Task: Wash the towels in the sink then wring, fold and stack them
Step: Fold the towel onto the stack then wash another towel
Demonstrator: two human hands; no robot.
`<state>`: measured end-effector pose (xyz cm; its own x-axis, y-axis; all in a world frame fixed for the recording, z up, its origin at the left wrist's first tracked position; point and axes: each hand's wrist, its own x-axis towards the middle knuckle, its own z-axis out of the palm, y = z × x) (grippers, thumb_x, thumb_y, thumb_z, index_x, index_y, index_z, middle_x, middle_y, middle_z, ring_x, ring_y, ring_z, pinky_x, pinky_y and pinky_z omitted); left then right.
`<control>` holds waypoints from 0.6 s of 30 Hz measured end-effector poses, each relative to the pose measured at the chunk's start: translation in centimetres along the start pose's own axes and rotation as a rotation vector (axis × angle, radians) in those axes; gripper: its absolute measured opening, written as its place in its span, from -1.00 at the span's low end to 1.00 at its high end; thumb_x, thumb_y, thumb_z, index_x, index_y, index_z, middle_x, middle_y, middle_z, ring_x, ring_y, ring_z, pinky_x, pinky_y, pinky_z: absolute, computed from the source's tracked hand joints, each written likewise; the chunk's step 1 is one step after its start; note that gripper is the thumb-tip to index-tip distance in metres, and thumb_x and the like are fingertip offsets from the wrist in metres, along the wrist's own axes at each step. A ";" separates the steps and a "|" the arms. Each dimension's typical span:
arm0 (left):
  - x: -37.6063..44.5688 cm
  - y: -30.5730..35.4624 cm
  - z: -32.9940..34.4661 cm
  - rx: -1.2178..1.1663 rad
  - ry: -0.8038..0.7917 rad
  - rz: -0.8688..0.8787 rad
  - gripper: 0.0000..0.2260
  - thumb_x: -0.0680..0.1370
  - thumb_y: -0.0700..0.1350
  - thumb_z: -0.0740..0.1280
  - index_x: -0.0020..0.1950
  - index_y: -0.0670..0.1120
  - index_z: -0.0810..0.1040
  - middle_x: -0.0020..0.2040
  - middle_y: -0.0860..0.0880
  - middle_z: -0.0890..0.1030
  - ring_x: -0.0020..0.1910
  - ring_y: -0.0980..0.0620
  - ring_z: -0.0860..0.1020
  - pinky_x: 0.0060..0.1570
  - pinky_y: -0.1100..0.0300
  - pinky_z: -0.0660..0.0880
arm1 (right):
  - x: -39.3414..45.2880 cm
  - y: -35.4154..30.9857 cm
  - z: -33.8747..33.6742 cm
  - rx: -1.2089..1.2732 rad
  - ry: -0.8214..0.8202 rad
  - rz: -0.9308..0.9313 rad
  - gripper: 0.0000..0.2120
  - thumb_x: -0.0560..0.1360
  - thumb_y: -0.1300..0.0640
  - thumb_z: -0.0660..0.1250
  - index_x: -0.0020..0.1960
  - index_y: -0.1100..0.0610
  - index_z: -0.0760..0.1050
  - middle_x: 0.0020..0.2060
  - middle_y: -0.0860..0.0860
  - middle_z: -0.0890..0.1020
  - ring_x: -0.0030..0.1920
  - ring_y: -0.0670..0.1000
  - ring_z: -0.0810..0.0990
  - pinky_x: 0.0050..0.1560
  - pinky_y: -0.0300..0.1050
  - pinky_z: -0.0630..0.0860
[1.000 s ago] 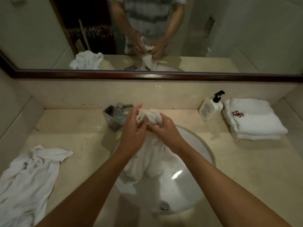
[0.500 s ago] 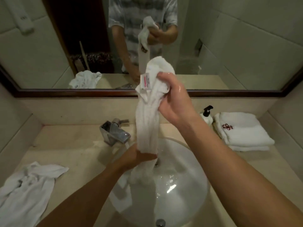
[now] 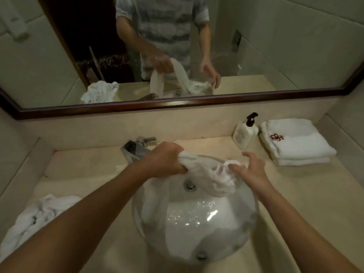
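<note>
In the head view, a wet towel (image 3: pixel 204 174) is held over the sink (image 3: pixel 197 223), strung between the two hands. The left hand (image 3: pixel 167 158) is closed in a fist round one bunched end; a length of cloth hangs below those fingers into the basin. The right hand (image 3: pixel 250 170) has its fingers (image 3: pixel 248 155) part spread, and the other end is bunched beneath them; whether it is pinched or only pressed cannot be told. The step is judged to be wringing. A firm grip at the right end and opposite twists over the basin appear to be called for next. Three lots of towel are counted: the one in hand, one crumpled towel (image 3: pixel 37 215) well left of the left fingers, and a folded stack (image 3: pixel 295 142) of seemingly two beyond the right fingers. One soap bottle (image 3: pixel 245 132) and one tap (image 3: pixel 136 148) are seen.
</note>
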<state>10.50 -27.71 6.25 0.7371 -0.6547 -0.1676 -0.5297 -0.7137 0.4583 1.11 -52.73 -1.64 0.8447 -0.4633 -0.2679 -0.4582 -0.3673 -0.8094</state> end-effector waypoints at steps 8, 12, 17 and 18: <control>1.7 2.9 -0.4 0.233 -0.138 0.122 -0.63 0.39 -0.05 0.50 0.14 -0.07 0.51 -0.03 0.02 0.52 -0.05 0.02 0.51 -0.25 0.24 0.42 | -2.6 -4.2 7.4 0.128 -0.394 -0.387 -0.49 0.33 0.04 0.51 0.26 0.04 0.54 0.04 -0.08 0.68 0.04 -0.13 0.64 0.06 -0.04 0.59; 0.4 -1.0 0.6 0.104 -0.028 0.040 -0.63 0.33 -0.04 0.51 0.09 0.00 0.52 -0.04 0.03 0.59 -0.06 0.01 0.56 -0.06 0.03 0.55 | -2.0 -5.9 7.7 0.123 -0.303 -0.470 -0.72 0.33 0.10 0.37 0.00 0.17 0.59 -0.17 0.09 0.68 -0.15 -0.01 0.64 -0.13 0.03 0.56; -1.8 -3.6 5.9 -0.455 0.169 -0.125 -0.70 0.32 -0.03 0.43 0.03 0.16 0.58 -0.11 0.17 0.65 -0.13 0.21 0.60 -0.15 0.31 0.55 | -2.5 -6.5 8.0 0.237 -0.349 -0.443 -0.81 0.42 0.26 0.37 0.03 0.23 0.56 -0.14 0.10 0.65 -0.15 -0.10 0.59 -0.14 -0.12 0.55; -1.8 -3.5 7.1 -0.519 0.202 -0.153 -0.70 0.36 -0.03 0.45 0.06 0.19 0.56 -0.10 0.21 0.63 -0.13 0.22 0.60 -0.18 0.40 0.52 | -2.3 -6.2 8.0 0.231 -0.349 -0.435 -0.82 0.42 0.26 0.37 0.02 0.22 0.56 -0.15 0.09 0.65 -0.14 -0.09 0.60 -0.13 -0.10 0.55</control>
<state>8.04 -25.80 -1.25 0.8816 -0.4566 -0.1193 -0.1730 -0.5480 0.8184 4.24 -42.98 -0.19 0.9999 -0.0030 -0.0107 -0.0111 -0.2612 -0.9652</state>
